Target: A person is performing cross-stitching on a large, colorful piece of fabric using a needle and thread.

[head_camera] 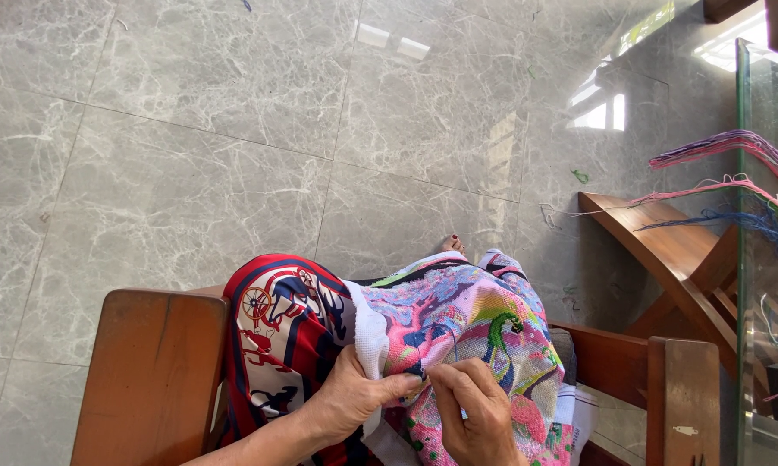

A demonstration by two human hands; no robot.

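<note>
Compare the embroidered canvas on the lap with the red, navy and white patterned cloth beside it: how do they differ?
The embroidered canvas is mostly pink with green and blue patches and a plain white edge; the patterned cloth is red, navy and white with wheel-like figures. The canvas is gripped by the left hand and pinched by the right hand; neither hand holds the cloth. The canvas lies on the right, the cloth on the left. Both drape over the lap.

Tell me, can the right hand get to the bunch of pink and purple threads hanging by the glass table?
Probably not from where it is. The right hand pinches the colourful stitched cloth on the lap, and the pink and purple threads hang far off, past the wooden armrest.
</note>
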